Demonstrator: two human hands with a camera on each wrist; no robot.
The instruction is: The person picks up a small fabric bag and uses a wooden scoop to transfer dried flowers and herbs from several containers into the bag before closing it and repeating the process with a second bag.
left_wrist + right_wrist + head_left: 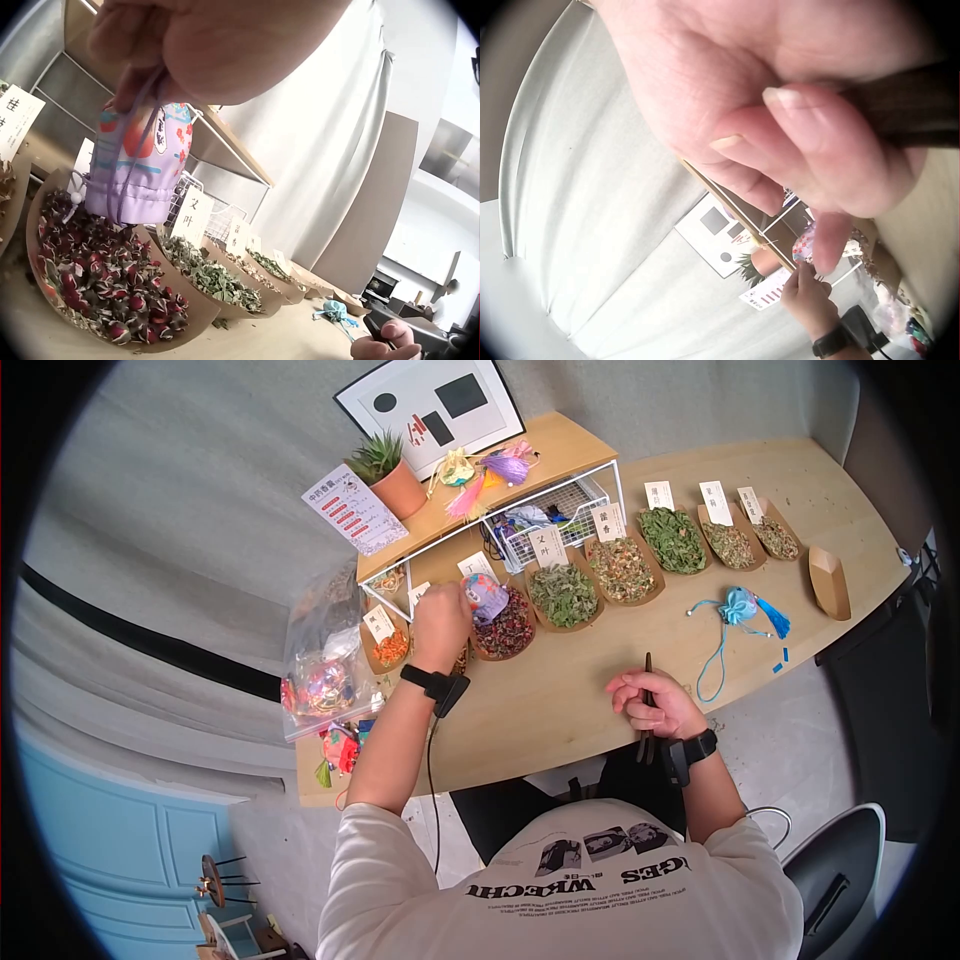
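My left hand (442, 626) grips a lilac drawstring pouch (142, 169) with a printed pattern. The pouch hangs with its gathered mouth downward, and its purple cord (118, 176) loops down over the front. Just below it is a paper tray of dried rosebuds (124, 296). My right hand (657, 703) is raised near the table's front edge, palm up with fingers curled. In it are slim dark tongs (648, 744), held along the palm with the two prongs toward my body.
Paper trays of dried herbs with labels line the table, including green leaves (673, 542) and orange petals (390, 648). A blue pouch (738, 606) lies at right near an unfilled paper tray (829, 582). Behind stands a wooden shelf (560, 445); a plastic bag (325, 680) sits at left.
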